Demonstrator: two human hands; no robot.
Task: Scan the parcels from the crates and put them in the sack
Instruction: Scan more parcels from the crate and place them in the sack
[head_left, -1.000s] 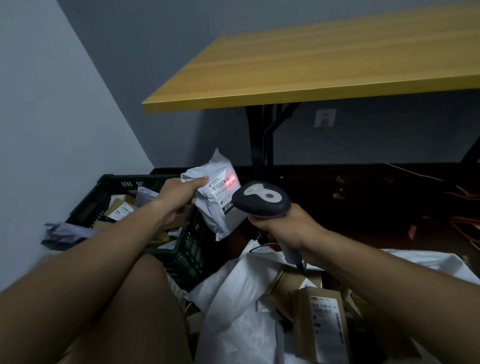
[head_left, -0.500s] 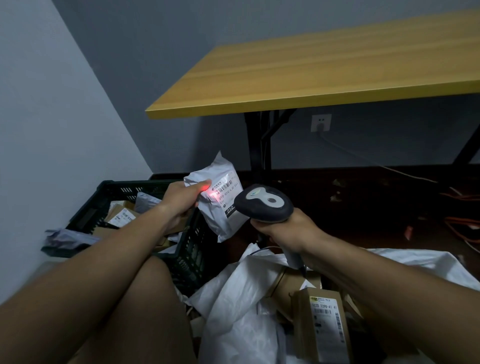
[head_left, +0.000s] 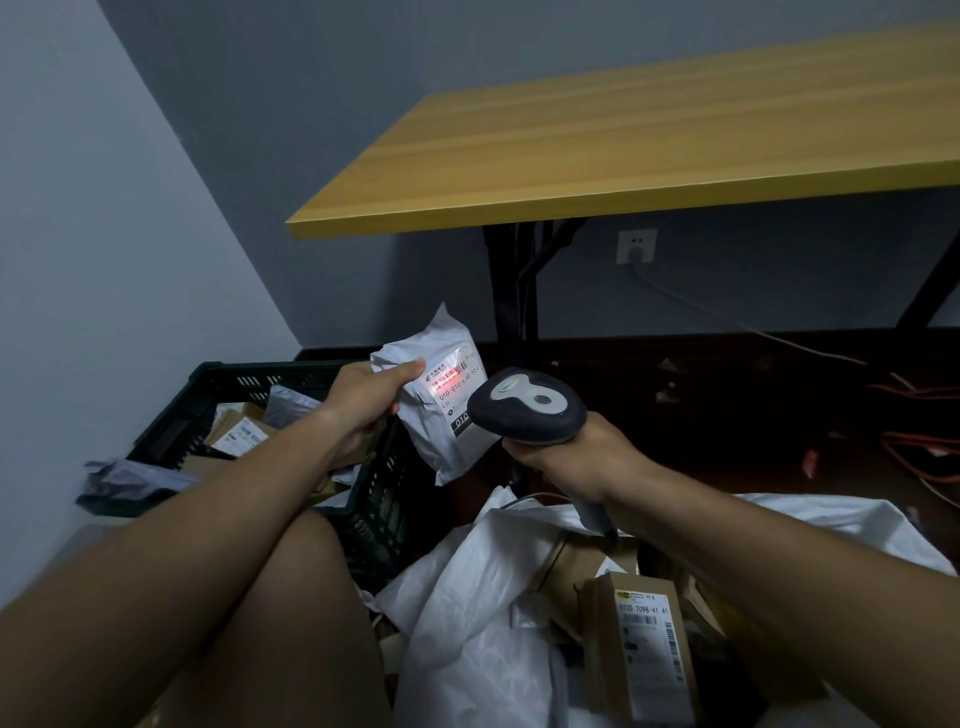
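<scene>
Under the table (head_left: 623, 135) — left hand (head_left: 363, 402) pinches parcel (head_left: 441, 410); right hand (head_left: 566, 457) grips scanner (head_left: 527, 408).

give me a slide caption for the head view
Left hand holds a white parcel while the right hand aims a scanner at its label.

The dark floor (head_left: 727, 415) carries a black crate (head_left: 384, 499), a white sack (head_left: 467, 597) and orange cables (head_left: 924, 457).

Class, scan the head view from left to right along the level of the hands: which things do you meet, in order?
Dark crate → left hand → white parcel lit by the red scan line → scanner gripped by the right hand → orange cable on the floor.
</scene>
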